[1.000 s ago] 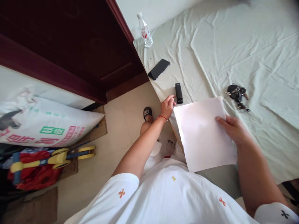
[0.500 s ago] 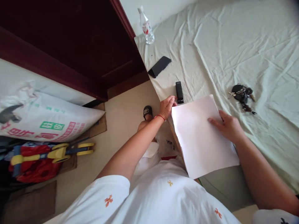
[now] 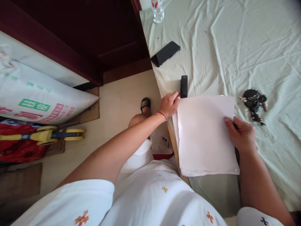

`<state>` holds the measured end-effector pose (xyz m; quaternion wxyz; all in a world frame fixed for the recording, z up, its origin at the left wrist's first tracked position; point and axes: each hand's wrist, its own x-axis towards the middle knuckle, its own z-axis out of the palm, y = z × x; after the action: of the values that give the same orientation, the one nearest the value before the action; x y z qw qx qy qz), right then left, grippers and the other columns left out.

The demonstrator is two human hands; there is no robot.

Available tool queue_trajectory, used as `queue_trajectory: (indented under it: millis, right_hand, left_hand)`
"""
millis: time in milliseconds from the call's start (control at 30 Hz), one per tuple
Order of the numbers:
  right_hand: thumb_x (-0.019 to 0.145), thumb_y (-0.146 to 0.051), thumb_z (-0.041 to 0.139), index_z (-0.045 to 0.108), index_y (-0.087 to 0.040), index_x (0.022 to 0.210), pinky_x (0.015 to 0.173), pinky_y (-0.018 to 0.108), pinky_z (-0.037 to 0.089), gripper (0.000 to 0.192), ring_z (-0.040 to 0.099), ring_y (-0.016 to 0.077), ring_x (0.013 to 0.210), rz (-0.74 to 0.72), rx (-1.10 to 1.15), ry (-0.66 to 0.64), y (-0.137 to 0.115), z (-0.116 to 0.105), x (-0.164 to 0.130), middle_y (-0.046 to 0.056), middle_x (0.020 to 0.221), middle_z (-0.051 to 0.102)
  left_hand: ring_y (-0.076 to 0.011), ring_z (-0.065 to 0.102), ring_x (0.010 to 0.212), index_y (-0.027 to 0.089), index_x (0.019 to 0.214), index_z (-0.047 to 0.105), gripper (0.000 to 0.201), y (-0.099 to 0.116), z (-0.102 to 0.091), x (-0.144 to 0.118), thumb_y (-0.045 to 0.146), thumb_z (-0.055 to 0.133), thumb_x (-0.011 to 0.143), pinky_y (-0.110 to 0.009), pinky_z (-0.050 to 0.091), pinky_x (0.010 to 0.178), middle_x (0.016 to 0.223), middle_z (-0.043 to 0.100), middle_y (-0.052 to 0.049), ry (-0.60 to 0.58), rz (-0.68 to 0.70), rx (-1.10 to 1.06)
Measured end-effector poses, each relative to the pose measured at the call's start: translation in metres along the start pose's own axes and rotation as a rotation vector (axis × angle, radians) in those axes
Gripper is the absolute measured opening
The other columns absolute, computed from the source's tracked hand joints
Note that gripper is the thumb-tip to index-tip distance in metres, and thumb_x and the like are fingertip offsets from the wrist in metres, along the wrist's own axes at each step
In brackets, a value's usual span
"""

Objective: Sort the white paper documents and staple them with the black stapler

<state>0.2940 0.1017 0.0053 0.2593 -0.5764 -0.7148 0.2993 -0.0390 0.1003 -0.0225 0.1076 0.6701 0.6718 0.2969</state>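
Paper stack [image 3: 204, 138] lies between left hand [image 3: 169, 104] and right hand [image 3: 241, 135].

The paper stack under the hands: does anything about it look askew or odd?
Slightly. The paper stack juts past the table edge at its near end, and its sheets are fanned unevenly along the left side. The left hand touches its far corner; the right hand grips its right edge. Nothing looks spilled or damaged.

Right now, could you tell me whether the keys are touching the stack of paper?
Apart. The head view shows a strip of bare sheet between the bunch of keys and the right edge of the paper stack.
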Motion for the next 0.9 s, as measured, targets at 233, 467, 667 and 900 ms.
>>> queue_trajectory:
  millis: [233,467,667,900]
  right_hand:
    - [0.088,-0.050,0.065,0.075,-0.021,0.098,0.067,0.030,0.041,0.032,0.053,0.0145,0.069,0.053,0.119,0.294,0.015,-0.002,0.006,0.001,0.080,0.066]
    - [0.067,-0.038,0.078,0.071,-0.022,0.079,0.070,0.029,0.044,0.021,0.050,0.0112,0.066,0.222,0.382,0.478,0.019,-0.019,0.018,-0.002,0.074,0.065]
    - [0.051,-0.041,0.088,0.063,-0.023,0.067,0.067,0.031,0.049,0.035,0.050,0.0133,0.067,0.368,0.694,0.541,0.022,-0.037,0.028,0.000,0.075,0.061]
    - [0.053,-0.041,0.089,0.060,-0.024,0.064,0.063,0.029,0.051,0.035,0.045,0.0117,0.061,0.343,0.699,0.513,0.022,-0.039,0.029,-0.002,0.066,0.052]
  left_hand:
    - [-0.0254,0.063,0.089,0.022,0.103,0.060,0.015,0.004,-0.002,-0.001,0.025,0.053,0.091,-0.039,0.050,0.087,0.081,0.066,-0.004,-0.044,0.019,0.001]
    - [-0.0254,0.061,0.090,0.021,0.102,0.063,0.028,0.003,0.000,0.000,0.011,0.053,0.078,-0.040,0.050,0.085,0.081,0.064,-0.004,-0.078,0.014,0.010]
    - [-0.0263,0.060,0.093,0.021,0.092,0.064,0.011,0.004,0.001,0.001,0.022,0.056,0.085,-0.043,0.051,0.087,0.085,0.064,-0.005,-0.077,0.062,0.015]
    - [-0.0271,0.061,0.094,0.021,0.091,0.064,0.009,0.003,0.005,0.000,0.021,0.055,0.089,-0.044,0.050,0.089,0.086,0.064,-0.006,-0.053,0.039,0.014]
